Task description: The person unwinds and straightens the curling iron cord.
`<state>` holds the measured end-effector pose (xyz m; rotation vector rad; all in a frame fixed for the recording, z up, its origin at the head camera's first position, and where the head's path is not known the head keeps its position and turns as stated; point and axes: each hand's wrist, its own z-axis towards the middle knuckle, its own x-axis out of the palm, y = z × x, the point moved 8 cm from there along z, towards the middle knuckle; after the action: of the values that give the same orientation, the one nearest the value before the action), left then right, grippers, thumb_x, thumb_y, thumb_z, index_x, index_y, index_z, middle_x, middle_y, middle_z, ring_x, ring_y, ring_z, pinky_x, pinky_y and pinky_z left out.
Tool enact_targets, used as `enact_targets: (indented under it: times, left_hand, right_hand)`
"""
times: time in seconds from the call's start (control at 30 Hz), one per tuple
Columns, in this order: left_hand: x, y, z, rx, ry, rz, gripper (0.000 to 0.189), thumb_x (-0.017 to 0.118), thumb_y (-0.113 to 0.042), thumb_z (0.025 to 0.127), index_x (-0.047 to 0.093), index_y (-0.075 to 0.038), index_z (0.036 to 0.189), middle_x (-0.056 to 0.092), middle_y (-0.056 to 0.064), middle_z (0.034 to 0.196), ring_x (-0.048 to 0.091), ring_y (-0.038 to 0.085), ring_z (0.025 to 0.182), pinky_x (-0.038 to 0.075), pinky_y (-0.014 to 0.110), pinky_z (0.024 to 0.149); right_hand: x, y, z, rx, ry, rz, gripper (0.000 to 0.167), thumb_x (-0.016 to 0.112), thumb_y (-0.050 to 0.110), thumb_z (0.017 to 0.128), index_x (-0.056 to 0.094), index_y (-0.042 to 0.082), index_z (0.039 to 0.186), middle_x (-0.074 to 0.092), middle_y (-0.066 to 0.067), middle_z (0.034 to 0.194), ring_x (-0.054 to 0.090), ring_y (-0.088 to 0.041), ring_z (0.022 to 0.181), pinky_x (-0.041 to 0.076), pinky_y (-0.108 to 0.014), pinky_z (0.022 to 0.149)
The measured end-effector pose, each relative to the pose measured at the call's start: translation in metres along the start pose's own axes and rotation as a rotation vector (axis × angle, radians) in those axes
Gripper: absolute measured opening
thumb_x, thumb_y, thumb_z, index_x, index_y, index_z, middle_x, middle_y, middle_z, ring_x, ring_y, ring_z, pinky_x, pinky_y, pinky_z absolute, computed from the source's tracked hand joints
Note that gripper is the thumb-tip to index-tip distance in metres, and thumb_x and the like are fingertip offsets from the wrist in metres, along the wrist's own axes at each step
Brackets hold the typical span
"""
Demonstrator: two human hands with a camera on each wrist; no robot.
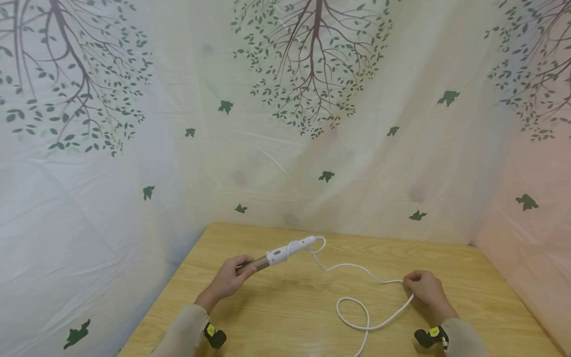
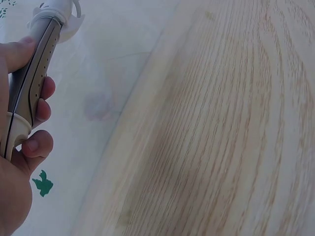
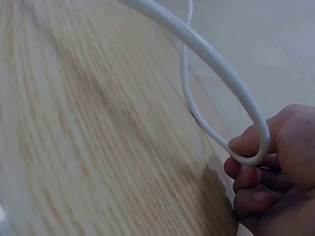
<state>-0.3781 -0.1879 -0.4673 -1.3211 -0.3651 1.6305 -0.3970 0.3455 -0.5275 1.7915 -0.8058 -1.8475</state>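
My left hand (image 1: pixel 226 278) grips a hair straightener (image 1: pixel 292 250) by its brown-gold barrel (image 2: pixel 37 64), thumb on one side and fingers curled round the other. The white handle points up and to the right, away from me, with a turn of white cord round it. In the left wrist view, a row of small holes and a long split line run along the barrel. At the right, my right hand (image 1: pixel 426 288) pinches a bend of the white cord (image 3: pixel 216 59) between thumb and fingers, close over the table.
From the right hand the cord loops back across the wooden table (image 1: pixel 285 307) and leaves view at the near edge. Behind and at both sides hangs a pale curtain (image 1: pixel 285 163) printed with trees and green leaves. Each wrist wears a small black camera (image 1: pixel 216 337).
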Motion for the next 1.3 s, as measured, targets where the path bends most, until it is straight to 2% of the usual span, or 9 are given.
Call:
enact_targets:
  times: [0.3, 0.43, 0.6, 0.73, 0.83, 0.93, 1.07, 1.2, 1.3]
  left_hand:
    - [0.0, -0.006, -0.001, 0.011, 0.006, -0.015, 0.026, 0.063, -0.03, 0.096, 0.065, -0.01, 0.112, 0.066, 0.002, 0.096, 0.057, 0.011, 0.077, 0.048, 0.026, 0.069]
    - [-0.001, -0.004, -0.001, -0.004, -0.004, -0.021, 0.023, 0.063, -0.029, 0.095, 0.065, -0.011, 0.111, 0.066, 0.002, 0.097, 0.058, 0.011, 0.078, 0.048, 0.026, 0.07]
    - [-0.002, -0.006, -0.002, 0.017, -0.01, -0.017, 0.021, 0.064, -0.024, 0.096, 0.066, -0.009, 0.11, 0.067, 0.004, 0.096, 0.057, 0.01, 0.078, 0.048, 0.026, 0.069]
    - [-0.002, -0.008, 0.0, 0.018, -0.021, 0.007, 0.019, 0.064, -0.018, 0.095, 0.065, -0.007, 0.11, 0.067, 0.005, 0.095, 0.056, 0.008, 0.077, 0.047, 0.025, 0.068]
    - [-0.002, -0.012, 0.002, 0.005, -0.022, 0.034, 0.019, 0.063, -0.015, 0.095, 0.065, -0.004, 0.111, 0.067, 0.006, 0.096, 0.056, 0.008, 0.077, 0.047, 0.025, 0.069]
    - [-0.005, -0.028, 0.001, 0.004, 0.001, 0.037, 0.02, 0.062, -0.013, 0.096, 0.064, -0.001, 0.112, 0.067, 0.009, 0.097, 0.055, 0.008, 0.078, 0.047, 0.025, 0.069]
    - [-0.009, -0.05, -0.001, 0.01, 0.024, 0.025, 0.022, 0.061, -0.014, 0.096, 0.063, 0.002, 0.111, 0.066, 0.011, 0.098, 0.055, 0.007, 0.078, 0.046, 0.025, 0.069]
    - [-0.004, -0.03, 0.002, 0.01, 0.007, 0.014, 0.024, 0.063, -0.023, 0.096, 0.065, -0.004, 0.111, 0.067, 0.007, 0.097, 0.055, 0.009, 0.077, 0.046, 0.025, 0.069]
    - [0.0, -0.013, 0.005, 0.016, -0.007, 0.015, 0.025, 0.063, -0.028, 0.095, 0.066, -0.008, 0.111, 0.067, 0.004, 0.097, 0.056, 0.01, 0.077, 0.047, 0.026, 0.069]
  right_hand:
    - [0.001, 0.006, -0.006, -0.004, 0.029, -0.007, 0.018, 0.061, 0.013, 0.086, 0.07, -0.002, 0.092, 0.067, -0.011, 0.086, 0.058, -0.025, 0.081, 0.043, -0.031, 0.065]
    - [0.001, 0.006, -0.007, -0.003, 0.034, -0.017, 0.022, 0.059, 0.015, 0.09, 0.069, -0.004, 0.097, 0.068, -0.014, 0.091, 0.06, -0.027, 0.086, 0.046, -0.036, 0.071]
    - [-0.002, 0.011, -0.01, 0.002, 0.021, 0.006, 0.029, 0.055, 0.018, 0.096, 0.065, -0.007, 0.107, 0.066, -0.02, 0.101, 0.061, -0.031, 0.093, 0.048, -0.044, 0.077]
    - [-0.007, 0.033, -0.011, -0.097, -0.057, -0.004, 0.029, 0.058, 0.021, 0.097, 0.066, -0.004, 0.108, 0.068, -0.019, 0.102, 0.063, -0.029, 0.091, 0.05, -0.039, 0.075]
    - [-0.009, 0.056, -0.012, -0.176, -0.111, 0.012, 0.026, 0.061, 0.022, 0.096, 0.068, 0.0, 0.106, 0.07, -0.015, 0.098, 0.064, -0.021, 0.083, 0.05, -0.03, 0.068]
    - [-0.007, 0.078, -0.015, -0.221, -0.125, 0.082, 0.025, 0.064, 0.022, 0.095, 0.068, 0.001, 0.107, 0.07, -0.013, 0.097, 0.062, -0.013, 0.077, 0.05, -0.024, 0.063]
    - [-0.004, 0.106, -0.019, -0.285, -0.137, 0.155, 0.025, 0.066, 0.024, 0.094, 0.069, 0.003, 0.106, 0.069, -0.01, 0.091, 0.059, -0.007, 0.071, 0.049, -0.023, 0.06]
    - [0.001, 0.129, -0.022, -0.355, -0.138, 0.235, 0.025, 0.068, 0.024, 0.093, 0.069, 0.003, 0.106, 0.068, -0.008, 0.088, 0.058, -0.004, 0.068, 0.049, -0.024, 0.06]
    - [0.007, 0.142, -0.023, -0.387, -0.107, 0.312, 0.026, 0.068, 0.022, 0.093, 0.068, 0.001, 0.107, 0.069, -0.011, 0.091, 0.059, -0.005, 0.069, 0.051, -0.024, 0.061]
